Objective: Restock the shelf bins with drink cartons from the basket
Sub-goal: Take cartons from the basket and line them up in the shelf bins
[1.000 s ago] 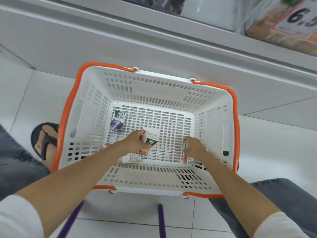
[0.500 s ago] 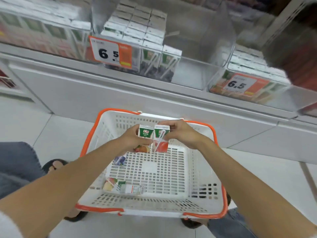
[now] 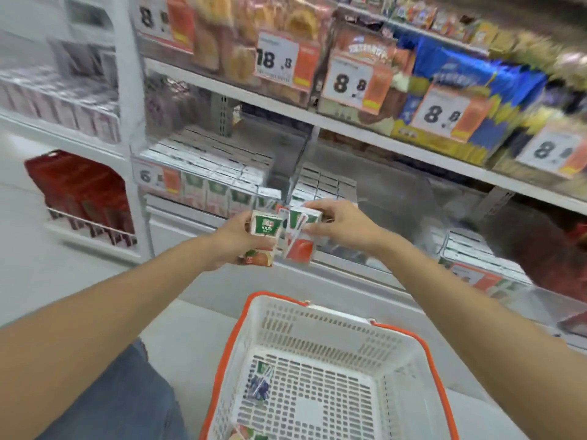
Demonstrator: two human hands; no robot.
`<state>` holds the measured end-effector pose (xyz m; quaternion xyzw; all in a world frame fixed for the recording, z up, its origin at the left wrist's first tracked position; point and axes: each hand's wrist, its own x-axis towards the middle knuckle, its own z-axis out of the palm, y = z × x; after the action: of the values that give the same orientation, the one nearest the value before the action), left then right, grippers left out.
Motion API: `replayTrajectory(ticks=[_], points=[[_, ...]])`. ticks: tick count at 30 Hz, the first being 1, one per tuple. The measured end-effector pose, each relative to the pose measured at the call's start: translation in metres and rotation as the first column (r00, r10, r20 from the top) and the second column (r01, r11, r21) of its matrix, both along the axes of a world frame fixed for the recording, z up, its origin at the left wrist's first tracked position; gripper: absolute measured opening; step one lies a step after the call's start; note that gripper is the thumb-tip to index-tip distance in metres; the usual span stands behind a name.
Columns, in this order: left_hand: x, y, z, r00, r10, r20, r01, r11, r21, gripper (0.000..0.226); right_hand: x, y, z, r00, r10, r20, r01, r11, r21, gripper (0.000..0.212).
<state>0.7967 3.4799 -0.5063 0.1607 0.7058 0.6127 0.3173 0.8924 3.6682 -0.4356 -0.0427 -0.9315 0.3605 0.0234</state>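
- Right now the person's left hand (image 3: 233, 241) is up in front of the low shelf bin (image 3: 219, 182). Its fingers are wrapped round a small drink carton marked "100%" (image 3: 266, 231), which stands upright.
- The right hand (image 3: 344, 225) clamps a second carton (image 3: 300, 246) near its top, thumb on the near side and fingers curled over the far side. A white straw runs slantwise down the carton's face.
- The two cartons sit side by side, touching or all but touching, just in front of the clear divider (image 3: 295, 168) that parts one bin from the next.
- The bin to the left of the divider holds close rows of similar green-and-white cartons, with a price tag (image 3: 157, 178) starting with 6 on its front.
- The basket (image 3: 317, 327), white with an orange rim, stands on the floor below the arms. A blue-printed carton (image 3: 261, 384) lies at the left of its bottom. Another carton (image 3: 246, 435) shows at the lower edge, cut off by the frame.
- The shelf above carries blurred snack packs (image 3: 457, 81) behind tags reading 8.8.
- Red boxes (image 3: 82, 192) fill a neighbouring rack at the far left.
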Motion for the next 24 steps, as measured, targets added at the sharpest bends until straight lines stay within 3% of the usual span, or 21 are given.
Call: replayTrajectory(ticks=[6, 10, 14, 19, 24], points=[[-0.057, -0.036, 0.006, 0.971, 0.230, -0.058, -0.219, 0.962, 0.162, 0.033, -0.082, -0.020, 0.018, 0.961, -0.138, -0.238, 0.146, 0.989, 0.015, 0.036], [-0.079, -0.046, -0.014, 0.970, 0.215, -0.117, -0.194, 0.967, 0.167, 0.037, -0.128, -0.007, 0.015, 0.967, -0.050, -0.248, 0.135, 0.932, 0.337, 0.034], [-0.093, -0.053, -0.030, 0.969, 0.174, -0.176, -0.152, 0.980, 0.131, 0.040, -0.164, 0.014, 0.017, 0.998, -0.051, -0.030, 0.059, 0.792, 0.608, 0.031], [-0.095, -0.048, -0.035, 0.974, 0.142, -0.175, -0.114, 0.981, 0.157, 0.038, -0.197, 0.012, 0.030, 0.920, -0.056, 0.388, -0.181, 0.817, 0.548, 0.037], [-0.090, -0.042, -0.037, 0.980, 0.096, -0.174, -0.059, 0.977, 0.207, 0.039, -0.216, -0.002, 0.019, 0.744, -0.089, 0.662, -0.415, 0.715, 0.562, 0.049]])
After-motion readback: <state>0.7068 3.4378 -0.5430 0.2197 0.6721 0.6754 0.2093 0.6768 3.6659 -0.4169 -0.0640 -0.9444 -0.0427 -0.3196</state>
